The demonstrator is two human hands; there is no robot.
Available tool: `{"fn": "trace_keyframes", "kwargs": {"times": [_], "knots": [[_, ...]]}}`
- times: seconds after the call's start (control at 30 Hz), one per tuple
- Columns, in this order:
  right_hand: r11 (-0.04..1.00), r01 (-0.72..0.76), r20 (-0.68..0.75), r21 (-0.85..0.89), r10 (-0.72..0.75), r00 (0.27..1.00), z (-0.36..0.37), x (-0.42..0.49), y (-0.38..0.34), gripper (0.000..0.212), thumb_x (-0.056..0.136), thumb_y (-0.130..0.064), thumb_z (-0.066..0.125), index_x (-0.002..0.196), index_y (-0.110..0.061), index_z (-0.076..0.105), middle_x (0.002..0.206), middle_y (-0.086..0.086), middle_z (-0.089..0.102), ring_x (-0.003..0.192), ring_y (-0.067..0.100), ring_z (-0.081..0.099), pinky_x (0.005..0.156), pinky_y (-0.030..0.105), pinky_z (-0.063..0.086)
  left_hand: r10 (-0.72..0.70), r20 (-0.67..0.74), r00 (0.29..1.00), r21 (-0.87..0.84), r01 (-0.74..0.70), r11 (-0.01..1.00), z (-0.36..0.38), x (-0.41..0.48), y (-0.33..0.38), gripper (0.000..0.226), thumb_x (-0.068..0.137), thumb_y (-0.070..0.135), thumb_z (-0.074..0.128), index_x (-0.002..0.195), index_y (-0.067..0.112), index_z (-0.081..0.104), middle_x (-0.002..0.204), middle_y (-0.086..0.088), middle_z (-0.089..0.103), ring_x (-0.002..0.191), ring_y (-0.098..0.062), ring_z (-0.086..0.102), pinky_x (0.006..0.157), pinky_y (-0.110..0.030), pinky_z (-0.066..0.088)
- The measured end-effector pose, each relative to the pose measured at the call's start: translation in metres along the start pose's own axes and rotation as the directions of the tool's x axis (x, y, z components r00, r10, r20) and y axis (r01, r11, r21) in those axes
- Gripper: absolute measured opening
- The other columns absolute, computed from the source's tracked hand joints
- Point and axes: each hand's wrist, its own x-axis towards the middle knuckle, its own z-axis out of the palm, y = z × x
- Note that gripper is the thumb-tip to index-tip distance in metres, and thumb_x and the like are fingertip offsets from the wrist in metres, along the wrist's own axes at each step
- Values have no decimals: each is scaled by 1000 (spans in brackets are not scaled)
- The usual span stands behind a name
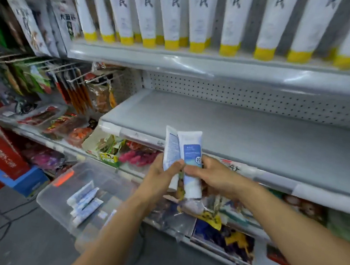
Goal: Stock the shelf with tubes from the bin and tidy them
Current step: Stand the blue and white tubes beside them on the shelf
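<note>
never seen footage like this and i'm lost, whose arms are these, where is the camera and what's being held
There is no machine here. A person wears one camera on the head, so you look forward and down along their own arms. This is the only view, and it is a little blurred.

The left hand grips a white tube that shows its printed back. The right hand grips a second tube with a blue label. The two are held close together, caps down, in front of a grey shelf that shows no tubes yet.

On the floor to the left stands a clear plastic bin with more tubes lying in it. The shelf above carries a row of bigger tubes with yellow caps, standing cap down.
</note>
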Motion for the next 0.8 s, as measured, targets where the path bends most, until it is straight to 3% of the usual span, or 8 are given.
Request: {"fn": "trace_keyframes", "kwargs": {"times": [0.07, 0.13, 0.17, 0.27, 0.37, 0.5, 0.6, 0.8], "knots": [[998, 57, -25, -28, -58, 998, -37, -40, -3, 18, 95, -18, 60, 113, -19, 58, 99, -2, 71, 80, 9, 68, 69, 24, 57, 32, 7, 999, 1, -32, 999, 48, -12, 17, 18, 98, 19, 53, 115, 22, 60, 94, -4, 73, 70, -15, 66, 48, -27, 49], [995, 76, -47, -59, -79, 996, -74, -80, -5, 15, 94, -17, 59, 107, -25, 55, 101, -2, 69, 85, 13, 66, 79, 37, 59, 51, 4, 999, -8, -51, 999, 96, -24, 35, 20, 97, 23, 54, 117, 20, 58, 103, -8, 72, 77, -20, 66, 55, -31, 50], [994, 76, -58, -79, -81, 995, -92, -99, -8, 17, 95, -15, 58, 107, -26, 53, 101, -2, 67, 85, 13, 65, 77, 39, 58, 61, 0, 998, -6, -61, 998, 119, -30, 43, 20, 96, 26, 54, 115, 22, 58, 105, -9, 71, 80, -20, 66, 59, -34, 50], [988, 68, -93, -135, -81, 992, -140, -156, -16, 30, 94, -11, 53, 121, -22, 46, 104, 0, 63, 81, 11, 62, 60, 30, 53, 92, 30, 995, -12, -91, 996, 180, -45, 68, 26, 90, 34, 47, 112, 25, 58, 110, -13, 67, 84, -21, 63, 61, -35, 48], [975, 116, -145, -188, -144, 979, -181, -202, -22, 41, 93, -13, 57, 129, -24, 43, 117, 2, 63, 93, 17, 66, 65, 38, 57, 144, 74, 987, -35, -142, 989, 229, -62, 95, 32, 90, 27, 39, 118, 22, 55, 104, -12, 69, 81, -22, 66, 58, -36, 55], [952, 212, -231, -222, -262, 937, -221, -245, -35, 38, 91, -15, 62, 127, -22, 53, 112, 0, 69, 93, 16, 68, 67, 30, 58, 277, 151, 949, 14, -283, 959, 270, -69, 128, 38, 94, 24, 45, 132, 30, 43, 116, -3, 66, 93, -21, 69, 70, -43, 60], [930, 296, -318, -219, -355, 879, -246, -268, -46, 30, 90, -14, 64, 118, -22, 59, 107, -3, 72, 90, 13, 70, 68, 29, 58, 360, 165, 918, 16, -368, 930, 297, -71, 150, 46, 98, 18, 51, 141, 25, 37, 123, 1, 65, 107, -19, 66, 85, -47, 57], [868, 439, -600, -231, -483, 638, -298, -290, -78, 20, 88, -10, 66, 104, -22, 64, 99, 2, 73, 84, 15, 69, 65, 28, 59, 457, 102, 884, -13, -458, 889, 345, -56, 196, 52, 96, 15, 57, 141, 26, 34, 110, 8, 61, 98, -19, 66, 75, -40, 61]]}}
